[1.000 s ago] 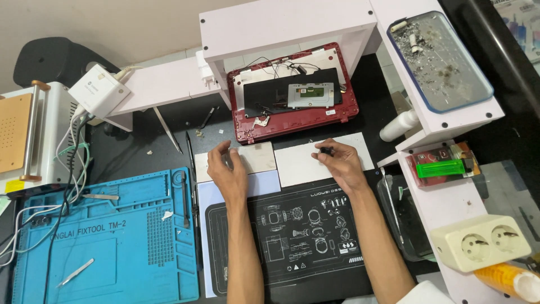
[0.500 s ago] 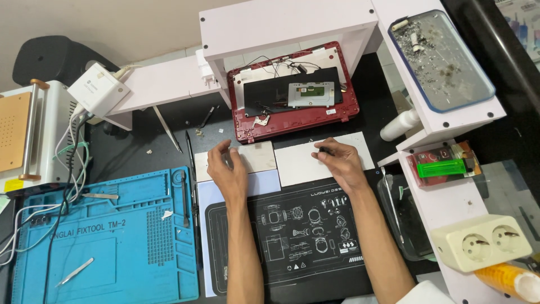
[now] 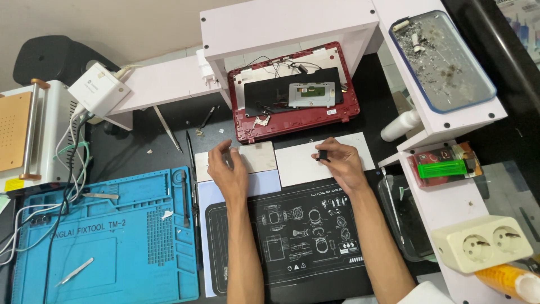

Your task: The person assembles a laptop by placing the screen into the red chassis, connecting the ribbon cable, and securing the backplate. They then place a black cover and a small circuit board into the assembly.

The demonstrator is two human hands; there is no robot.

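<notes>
My left hand rests with its fingers spread on a small grey metal plate at the middle of the bench. To its right, my right hand lies on a white rectangular pad and pinches a small black part between thumb and fingers. Just beyond both hands sits an opened red laptop shell with a bare circuit module and loose wires inside. Under my forearms lies a black work mat printed with white diagrams.
A blue repair mat with tweezers lies at the left. Beyond it stand a heating machine and a white power adapter. A white shelf at right carries a blue-rimmed tray, a green lighter and a socket strip.
</notes>
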